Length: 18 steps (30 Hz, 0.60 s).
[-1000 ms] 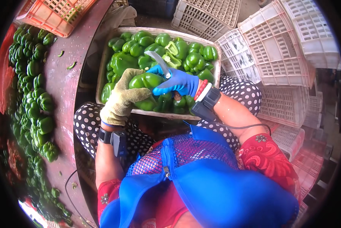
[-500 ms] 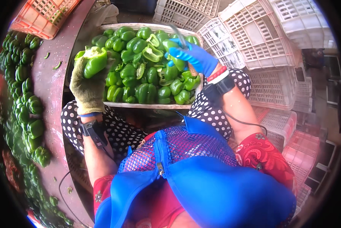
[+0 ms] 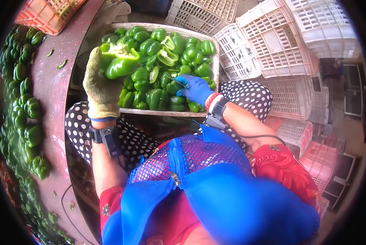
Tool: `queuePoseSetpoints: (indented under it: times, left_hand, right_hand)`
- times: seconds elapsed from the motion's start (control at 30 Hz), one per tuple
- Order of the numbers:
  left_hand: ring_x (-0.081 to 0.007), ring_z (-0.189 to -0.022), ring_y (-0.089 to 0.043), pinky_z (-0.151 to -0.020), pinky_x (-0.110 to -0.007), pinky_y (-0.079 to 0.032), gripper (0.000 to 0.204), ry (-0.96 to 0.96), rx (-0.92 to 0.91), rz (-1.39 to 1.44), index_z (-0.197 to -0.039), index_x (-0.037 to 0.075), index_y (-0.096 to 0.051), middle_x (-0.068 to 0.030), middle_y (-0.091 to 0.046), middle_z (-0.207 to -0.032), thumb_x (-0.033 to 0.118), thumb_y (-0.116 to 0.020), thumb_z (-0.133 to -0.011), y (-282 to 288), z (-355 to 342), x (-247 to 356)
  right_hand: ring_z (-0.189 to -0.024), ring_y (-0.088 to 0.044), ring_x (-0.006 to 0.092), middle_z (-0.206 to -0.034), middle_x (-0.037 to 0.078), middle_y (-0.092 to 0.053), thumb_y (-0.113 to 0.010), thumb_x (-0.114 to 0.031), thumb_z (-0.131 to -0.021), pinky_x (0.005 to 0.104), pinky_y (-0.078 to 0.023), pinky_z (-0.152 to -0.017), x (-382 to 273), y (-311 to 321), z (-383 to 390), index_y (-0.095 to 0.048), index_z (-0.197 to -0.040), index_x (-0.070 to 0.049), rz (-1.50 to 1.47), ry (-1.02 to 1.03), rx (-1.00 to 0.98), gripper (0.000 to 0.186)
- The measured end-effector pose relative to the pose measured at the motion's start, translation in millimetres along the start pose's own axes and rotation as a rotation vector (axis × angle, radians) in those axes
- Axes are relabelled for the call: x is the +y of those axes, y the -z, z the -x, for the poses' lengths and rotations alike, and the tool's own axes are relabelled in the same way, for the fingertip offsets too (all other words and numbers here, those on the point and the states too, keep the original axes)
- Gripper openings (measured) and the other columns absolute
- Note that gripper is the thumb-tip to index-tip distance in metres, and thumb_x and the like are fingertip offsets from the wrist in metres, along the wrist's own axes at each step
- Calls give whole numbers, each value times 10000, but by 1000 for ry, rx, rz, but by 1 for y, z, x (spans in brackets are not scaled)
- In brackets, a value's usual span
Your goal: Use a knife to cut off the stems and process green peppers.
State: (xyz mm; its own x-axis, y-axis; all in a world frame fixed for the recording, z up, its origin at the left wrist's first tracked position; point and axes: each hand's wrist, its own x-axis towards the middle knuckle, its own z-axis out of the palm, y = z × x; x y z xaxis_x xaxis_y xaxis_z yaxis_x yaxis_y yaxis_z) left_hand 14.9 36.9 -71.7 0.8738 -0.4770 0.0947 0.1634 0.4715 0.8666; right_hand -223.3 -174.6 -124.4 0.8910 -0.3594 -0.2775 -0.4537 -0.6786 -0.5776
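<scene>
In a yellowish knit glove, my left hand point(image 3: 100, 87) is closed round a cut-open green bell pepper point(image 3: 121, 67), held over the left end of a crate point(image 3: 150, 111) of green bell peppers. Pale inner flesh shows along the pepper's upper side. My right hand point(image 3: 197, 88), in a blue glove, is low in the right half of the crate, its fingers curled at a green pepper point(image 3: 173, 87). A narrow grey blade point(image 3: 170, 77) shows by its fingertips; the handle is hidden in the hand. Some peppers in the crate are cut open, like the one point(image 3: 167, 57) near the middle.
The crate stands in front of my knees, clad in dotted cloth point(image 3: 248, 98). On the left, a long row of green peppers point(image 3: 32, 108) lies on a reddish surface point(image 3: 54, 102) below an orange crate point(image 3: 48, 16). Stacked pale plastic crates point(image 3: 272, 41) rise at the right.
My right hand has come down and left from the crate's upper right, and the peppers it held there have left its fingers. My left hand has shifted slightly right with its pepper.
</scene>
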Motion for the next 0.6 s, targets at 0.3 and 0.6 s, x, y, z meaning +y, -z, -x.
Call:
queuePoseSetpoints:
  times: [0.3, 0.6]
  left_hand:
    - [-280, -1200, -592, -1058, -463, -474, 473, 393, -93, 430, -1381, 87, -512, -122, -588, -1325, 176, -623, -929, -51, 19, 8]
    - [-246, -1219, -575, -997, -367, -515, 692, 388, -245, -23, -1515, 114, -384, -176, -489, -1410, 40, -651, -880, -69, 26, 35]
  right_hand:
    - [-975, -703, 237, -1106, 67, -685, -727, -550, -877, 286, -475, -575, -76, 42, -13, -501, -1379, -129, -1535, -194, -358, 693]
    - [-814, -673, 122, -1058, 12, -668, -785, -266, -866, 239, -478, -568, -96, 64, -32, -554, -1353, -117, -1169, -91, -212, 559]
